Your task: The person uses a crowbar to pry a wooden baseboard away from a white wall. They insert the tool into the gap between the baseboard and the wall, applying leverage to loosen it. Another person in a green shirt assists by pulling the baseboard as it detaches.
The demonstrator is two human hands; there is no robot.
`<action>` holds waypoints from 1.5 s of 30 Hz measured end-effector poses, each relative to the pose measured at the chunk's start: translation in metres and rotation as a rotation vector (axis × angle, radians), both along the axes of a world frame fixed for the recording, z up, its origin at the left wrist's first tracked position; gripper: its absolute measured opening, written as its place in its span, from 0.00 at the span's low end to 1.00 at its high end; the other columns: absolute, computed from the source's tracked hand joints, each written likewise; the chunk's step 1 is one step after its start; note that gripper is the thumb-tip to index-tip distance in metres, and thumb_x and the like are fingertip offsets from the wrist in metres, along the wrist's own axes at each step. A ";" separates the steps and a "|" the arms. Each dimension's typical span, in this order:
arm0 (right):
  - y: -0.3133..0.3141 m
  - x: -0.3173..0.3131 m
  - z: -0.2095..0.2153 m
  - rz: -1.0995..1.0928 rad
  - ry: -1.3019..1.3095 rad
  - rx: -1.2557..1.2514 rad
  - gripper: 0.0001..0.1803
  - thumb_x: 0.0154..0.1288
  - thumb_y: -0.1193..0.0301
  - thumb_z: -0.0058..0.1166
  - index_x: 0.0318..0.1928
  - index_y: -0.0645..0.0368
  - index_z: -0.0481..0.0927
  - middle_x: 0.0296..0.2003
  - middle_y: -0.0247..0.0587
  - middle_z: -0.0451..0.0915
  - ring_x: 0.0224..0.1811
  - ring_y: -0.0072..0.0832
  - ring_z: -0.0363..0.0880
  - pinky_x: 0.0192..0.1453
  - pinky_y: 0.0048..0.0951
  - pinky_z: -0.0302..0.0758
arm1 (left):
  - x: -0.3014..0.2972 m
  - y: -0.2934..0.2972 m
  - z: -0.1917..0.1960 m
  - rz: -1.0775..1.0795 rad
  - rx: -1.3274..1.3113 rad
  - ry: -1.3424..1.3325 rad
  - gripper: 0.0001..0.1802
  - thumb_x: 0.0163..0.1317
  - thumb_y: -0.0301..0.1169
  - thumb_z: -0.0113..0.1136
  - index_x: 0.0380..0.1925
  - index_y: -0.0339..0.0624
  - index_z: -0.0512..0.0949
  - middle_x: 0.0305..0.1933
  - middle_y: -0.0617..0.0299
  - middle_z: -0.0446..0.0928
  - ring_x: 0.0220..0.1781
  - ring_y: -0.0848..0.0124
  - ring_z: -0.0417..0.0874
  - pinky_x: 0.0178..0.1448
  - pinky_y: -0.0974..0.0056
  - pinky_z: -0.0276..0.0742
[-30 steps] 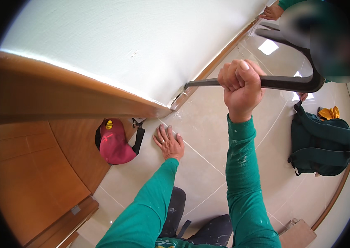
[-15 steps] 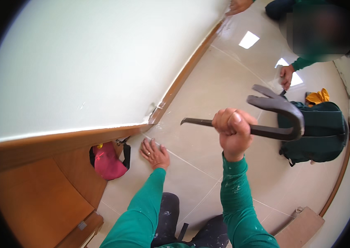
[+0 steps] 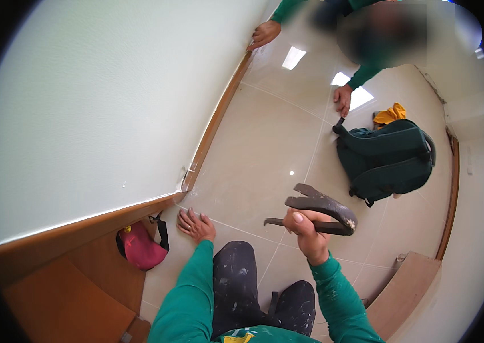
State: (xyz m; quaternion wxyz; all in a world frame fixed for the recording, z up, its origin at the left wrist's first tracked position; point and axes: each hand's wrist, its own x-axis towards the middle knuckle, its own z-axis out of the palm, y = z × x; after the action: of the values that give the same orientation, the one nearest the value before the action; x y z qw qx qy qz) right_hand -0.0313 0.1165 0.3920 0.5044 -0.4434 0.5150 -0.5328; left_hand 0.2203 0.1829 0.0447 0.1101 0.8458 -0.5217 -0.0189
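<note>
A dark metal crowbar [image 3: 336, 212] is held up off the floor in my right hand [image 3: 309, 237]. My fingers wrap its shaft; the split claw on the hooked end curves back above my fist, and the thin bent tip sticks out to the left. My left hand [image 3: 197, 226] lies flat on the floor tiles with fingers spread, close to the corner where the brown wooden baseboard [image 3: 217, 127] turns. Nothing is in that hand. Beside it, a pink cap-like item with a black strap [image 3: 142, 250] rests against brown wood.
A co-worker's hand [image 3: 264, 35] touches the far baseboard; their other hand [image 3: 343, 100] is near a dark green backpack [image 3: 390, 161]. A yellow cloth [image 3: 390, 115] lies behind the backpack. At lower right a wooden board [image 3: 407, 291] lies by the wall; brown wooden furniture [image 3: 65, 300] stands at left.
My right hand has lowered the crowbar toward me. The view has shifted, so the backpack and co-worker appear farther left. My left hand stays flat on the floor.
</note>
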 end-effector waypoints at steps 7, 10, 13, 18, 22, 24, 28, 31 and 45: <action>0.071 -0.004 0.038 -0.224 0.090 -0.077 0.15 0.69 0.72 0.51 0.24 0.66 0.72 0.18 0.38 0.67 0.20 0.25 0.64 0.25 0.31 0.64 | 0.003 0.004 -0.004 0.002 -0.011 -0.004 0.32 0.70 0.44 0.53 0.70 0.43 0.66 0.80 0.46 0.55 0.84 0.45 0.49 0.83 0.31 0.37; 0.109 0.009 0.042 -0.284 0.125 -0.136 0.10 0.71 0.72 0.50 0.36 0.68 0.77 0.20 0.36 0.69 0.21 0.23 0.65 0.26 0.30 0.65 | 0.007 0.005 -0.008 0.006 0.052 0.018 0.32 0.69 0.45 0.55 0.70 0.45 0.66 0.81 0.47 0.55 0.85 0.48 0.49 0.83 0.32 0.37; 0.137 0.026 0.049 -0.267 0.189 -0.140 0.09 0.70 0.73 0.53 0.37 0.68 0.80 0.22 0.37 0.73 0.22 0.23 0.68 0.27 0.28 0.67 | 0.010 0.007 -0.007 0.000 0.099 0.071 0.34 0.70 0.46 0.56 0.72 0.44 0.63 0.82 0.47 0.52 0.86 0.47 0.45 0.83 0.31 0.34; 0.148 0.054 0.072 -0.191 0.273 -0.088 0.03 0.58 0.81 0.59 0.29 0.69 0.81 0.19 0.44 0.74 0.18 0.31 0.70 0.25 0.30 0.66 | 0.031 0.016 0.005 -0.136 0.194 0.290 0.48 0.66 0.55 0.61 0.78 0.42 0.54 0.86 0.44 0.39 0.87 0.46 0.32 0.83 0.31 0.26; 0.134 0.058 0.090 -0.088 0.497 -0.230 0.07 0.57 0.81 0.60 0.26 0.67 0.74 0.19 0.46 0.66 0.20 0.33 0.62 0.26 0.33 0.62 | 0.077 0.023 0.016 -0.407 0.410 0.469 0.63 0.57 0.62 0.68 0.83 0.47 0.45 0.87 0.42 0.29 0.87 0.45 0.24 0.83 0.33 0.23; 0.130 0.051 0.098 -0.019 0.508 -0.175 0.08 0.58 0.81 0.60 0.26 0.66 0.73 0.20 0.47 0.64 0.21 0.34 0.61 0.27 0.33 0.61 | 0.098 0.024 0.020 -0.557 0.470 0.423 0.68 0.54 0.62 0.71 0.84 0.50 0.41 0.87 0.42 0.26 0.87 0.45 0.22 0.83 0.34 0.23; 0.127 0.024 0.122 0.154 0.631 0.007 0.07 0.61 0.78 0.61 0.30 0.65 0.75 0.23 0.49 0.67 0.24 0.41 0.62 0.30 0.36 0.65 | 0.108 0.017 0.025 -0.650 0.605 0.350 0.74 0.48 0.59 0.77 0.84 0.54 0.36 0.87 0.41 0.23 0.87 0.45 0.21 0.84 0.35 0.25; 0.119 0.004 0.141 0.264 0.848 -0.077 0.10 0.66 0.69 0.63 0.33 0.63 0.81 0.24 0.51 0.74 0.27 0.49 0.72 0.33 0.44 0.71 | 0.103 0.020 0.022 -0.639 0.590 0.277 0.75 0.47 0.58 0.78 0.84 0.53 0.36 0.86 0.42 0.22 0.87 0.45 0.22 0.85 0.36 0.27; 0.062 -0.015 0.125 0.559 1.253 0.194 0.27 0.75 0.44 0.52 0.38 0.54 0.88 0.23 0.53 0.82 0.29 0.55 0.83 0.37 0.51 0.80 | -0.046 -0.040 0.159 -0.316 0.798 1.521 0.36 0.77 0.60 0.44 0.54 0.34 0.81 0.33 0.50 0.87 0.31 0.62 0.89 0.42 0.57 0.85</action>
State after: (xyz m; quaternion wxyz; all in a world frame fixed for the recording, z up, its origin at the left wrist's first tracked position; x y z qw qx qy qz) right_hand -0.0460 0.1780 0.5174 0.2675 -0.7365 0.6208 0.0223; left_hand 0.1745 0.1424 0.2035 0.1203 0.4972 -0.3722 -0.7745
